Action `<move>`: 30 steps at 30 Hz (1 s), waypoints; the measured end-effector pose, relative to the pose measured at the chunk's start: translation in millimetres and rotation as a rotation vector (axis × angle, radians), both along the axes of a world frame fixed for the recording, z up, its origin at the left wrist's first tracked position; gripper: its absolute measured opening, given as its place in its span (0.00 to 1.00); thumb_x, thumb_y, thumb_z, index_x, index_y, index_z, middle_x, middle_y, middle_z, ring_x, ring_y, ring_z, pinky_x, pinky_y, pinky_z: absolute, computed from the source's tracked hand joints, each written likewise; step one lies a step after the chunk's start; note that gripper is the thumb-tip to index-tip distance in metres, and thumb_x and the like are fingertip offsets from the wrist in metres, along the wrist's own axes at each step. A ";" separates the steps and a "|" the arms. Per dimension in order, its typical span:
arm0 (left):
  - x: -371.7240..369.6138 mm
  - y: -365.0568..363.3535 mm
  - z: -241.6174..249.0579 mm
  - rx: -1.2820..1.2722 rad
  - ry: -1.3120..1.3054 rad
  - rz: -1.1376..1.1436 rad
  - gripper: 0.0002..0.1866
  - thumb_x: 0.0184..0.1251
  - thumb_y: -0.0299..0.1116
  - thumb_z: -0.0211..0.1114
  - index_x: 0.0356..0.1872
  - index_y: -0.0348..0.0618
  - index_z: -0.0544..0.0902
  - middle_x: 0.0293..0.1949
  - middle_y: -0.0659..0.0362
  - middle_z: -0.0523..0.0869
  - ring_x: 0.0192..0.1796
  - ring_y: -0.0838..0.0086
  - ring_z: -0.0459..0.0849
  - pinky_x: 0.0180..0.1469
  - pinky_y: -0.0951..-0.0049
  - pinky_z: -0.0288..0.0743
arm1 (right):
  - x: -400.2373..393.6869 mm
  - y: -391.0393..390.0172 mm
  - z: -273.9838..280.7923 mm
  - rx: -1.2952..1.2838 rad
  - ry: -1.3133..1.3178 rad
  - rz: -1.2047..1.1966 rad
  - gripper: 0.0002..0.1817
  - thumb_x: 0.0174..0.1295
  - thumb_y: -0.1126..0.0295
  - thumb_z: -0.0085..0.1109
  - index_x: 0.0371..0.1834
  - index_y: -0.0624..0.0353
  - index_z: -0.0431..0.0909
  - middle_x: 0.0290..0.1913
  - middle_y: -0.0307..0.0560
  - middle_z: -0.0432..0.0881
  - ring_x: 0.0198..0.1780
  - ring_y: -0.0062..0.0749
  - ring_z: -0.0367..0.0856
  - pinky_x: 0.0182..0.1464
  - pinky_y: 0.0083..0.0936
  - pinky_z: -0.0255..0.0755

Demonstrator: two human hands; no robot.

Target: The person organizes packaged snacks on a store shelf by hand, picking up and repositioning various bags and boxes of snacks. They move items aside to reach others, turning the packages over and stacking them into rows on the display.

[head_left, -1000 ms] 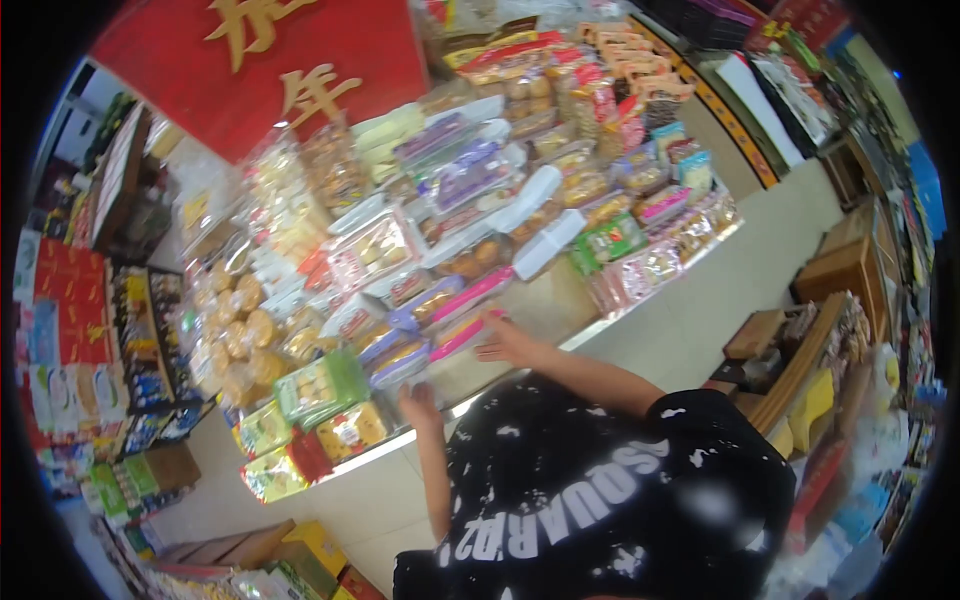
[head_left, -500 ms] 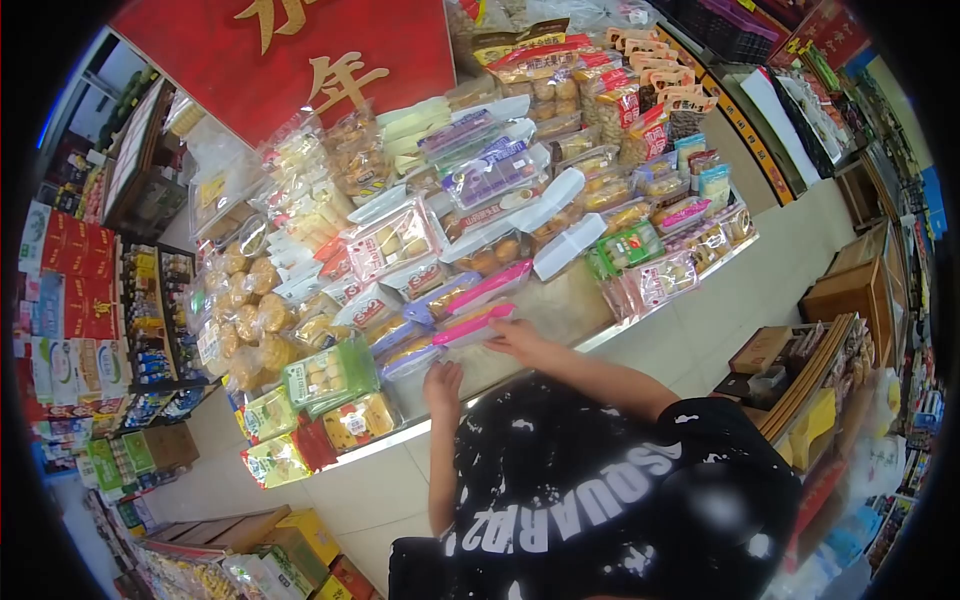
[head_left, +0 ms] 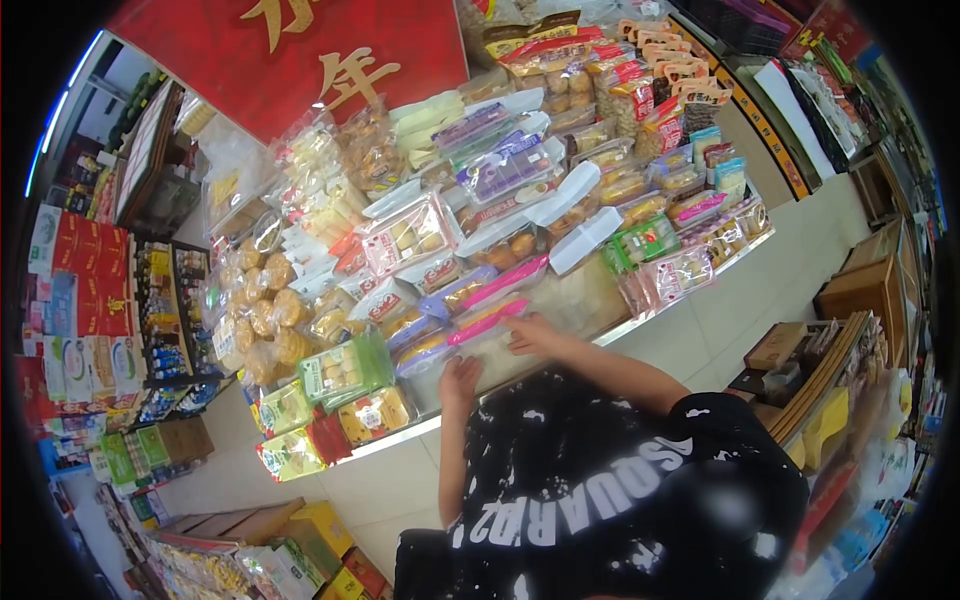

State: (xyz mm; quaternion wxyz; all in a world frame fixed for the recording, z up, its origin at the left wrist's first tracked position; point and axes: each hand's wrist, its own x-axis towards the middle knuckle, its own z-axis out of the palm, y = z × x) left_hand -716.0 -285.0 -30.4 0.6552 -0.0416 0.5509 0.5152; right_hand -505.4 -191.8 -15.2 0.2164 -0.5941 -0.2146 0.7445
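My left hand (head_left: pixel 460 375) lies flat, fingers spread, on a clear packet of pastries (head_left: pixel 490 352) at the front edge of a display table (head_left: pixel 600 325). My right hand (head_left: pixel 535 335) rests just right of it. Its fingertips touch the end of a pink-edged packet (head_left: pixel 488 310), and neither hand visibly grips anything. A second pink-edged packet (head_left: pixel 500 280) lies just behind. Purple-edged packets (head_left: pixel 420 340) sit to the left of my left hand. My black printed shirt (head_left: pixel 600 480) fills the lower right.
The table is heaped with bagged cakes, green packets (head_left: pixel 345 368) and white trays (head_left: pixel 585 238). A red sign with gold characters (head_left: pixel 290 50) stands behind. Shelves of goods (head_left: pixel 90 300) line the left, wooden crates (head_left: pixel 860 290) the right, cartons (head_left: pixel 300 540) the floor.
The view has shifted, so the table sits higher and further right in the frame. Both hands stay at the table's front edge, the left one now flat on the clear packet.
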 end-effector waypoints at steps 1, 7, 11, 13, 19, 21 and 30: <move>-1.8 -2.9 -2.8 -0.006 -0.033 -0.043 0.30 0.74 0.39 0.57 0.68 0.29 0.61 0.62 0.35 0.73 0.63 0.50 0.77 0.66 0.57 0.74 | 2.6 -2.9 -1.0 -0.009 0.013 -0.012 0.48 0.53 0.43 0.74 0.62 0.73 0.64 0.47 0.62 0.77 0.41 0.49 0.86 0.40 0.38 0.86; -3.9 -7.7 -2.4 -0.012 -0.042 -0.192 0.29 0.74 0.40 0.56 0.67 0.29 0.65 0.62 0.37 0.75 0.62 0.51 0.78 0.66 0.59 0.74 | 4.8 -9.2 -34.7 0.012 -0.049 0.061 0.51 0.55 0.44 0.73 0.67 0.75 0.59 0.50 0.65 0.77 0.40 0.46 0.86 0.40 0.37 0.85; -6.1 -12.8 -8.7 0.035 0.068 -0.233 0.24 0.74 0.39 0.56 0.62 0.30 0.70 0.60 0.40 0.77 0.60 0.53 0.80 0.65 0.59 0.74 | 40.3 -20.1 -9.7 0.152 -0.083 0.160 0.43 0.59 0.49 0.69 0.67 0.71 0.64 0.44 0.57 0.83 0.36 0.36 0.85 0.36 0.29 0.82; -3.8 -17.9 -11.9 0.049 0.082 -0.283 0.23 0.73 0.39 0.57 0.60 0.30 0.73 0.58 0.42 0.79 0.58 0.55 0.81 0.64 0.60 0.75 | 60.3 -27.9 11.9 0.220 -0.148 0.144 0.39 0.61 0.50 0.68 0.66 0.70 0.67 0.41 0.54 0.84 0.35 0.34 0.84 0.36 0.28 0.80; 24.9 -19.8 5.4 0.079 0.402 -0.379 0.18 0.73 0.41 0.60 0.42 0.32 0.83 0.42 0.51 0.88 0.46 0.66 0.87 0.51 0.68 0.80 | 120.7 -64.7 37.4 0.520 -0.358 0.088 0.27 0.64 0.55 0.63 0.59 0.62 0.77 0.36 0.48 0.85 0.38 0.32 0.84 0.43 0.29 0.78; 42.2 -11.0 21.9 0.147 0.433 -0.524 0.17 0.74 0.42 0.59 0.39 0.34 0.83 0.41 0.52 0.88 0.44 0.69 0.86 0.50 0.71 0.79 | 143.9 -75.9 54.3 0.532 -0.508 -0.006 0.21 0.65 0.58 0.62 0.57 0.58 0.79 0.37 0.46 0.85 0.40 0.31 0.84 0.47 0.29 0.77; 199.2 63.5 59.5 0.237 0.381 -0.934 0.25 0.72 0.42 0.62 0.64 0.37 0.74 0.55 0.51 0.81 0.51 0.70 0.82 0.52 0.72 0.77 | 304.1 -92.2 79.1 0.558 -0.615 -0.562 0.13 0.70 0.66 0.56 0.53 0.61 0.80 0.36 0.43 0.85 0.40 0.26 0.83 0.47 0.25 0.76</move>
